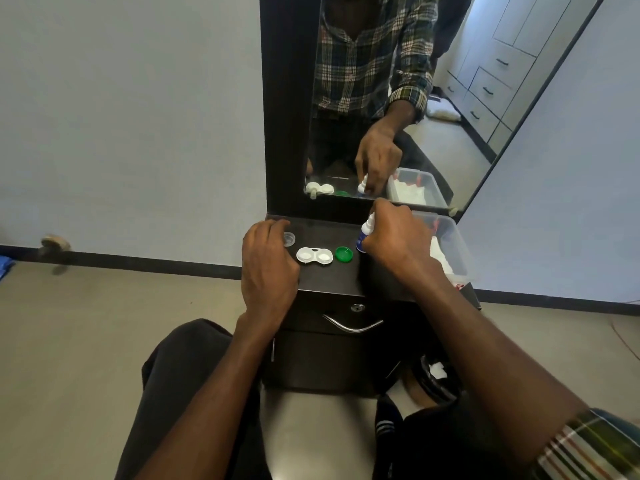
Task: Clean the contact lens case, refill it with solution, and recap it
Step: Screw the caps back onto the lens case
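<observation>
A white contact lens case (314, 255) lies uncapped on the dark cabinet top (329, 278), both wells showing. A green cap (344, 254) rests just right of it. A small clear cap (289, 238) sits at the back left, by the fingertips of my left hand (268, 268), which hovers palm down with curled fingers and holds nothing. My right hand (398, 237) is closed around a small solution bottle (365, 233) with a white nozzle and blue label, standing upright right of the green cap.
A clear plastic bin (453, 244) with white tissues stands at the cabinet's right end, behind my right hand. A mirror (398, 98) rises at the back of the cabinet. A drawer with a metal handle (351, 327) is below the top. My knees are close to the cabinet.
</observation>
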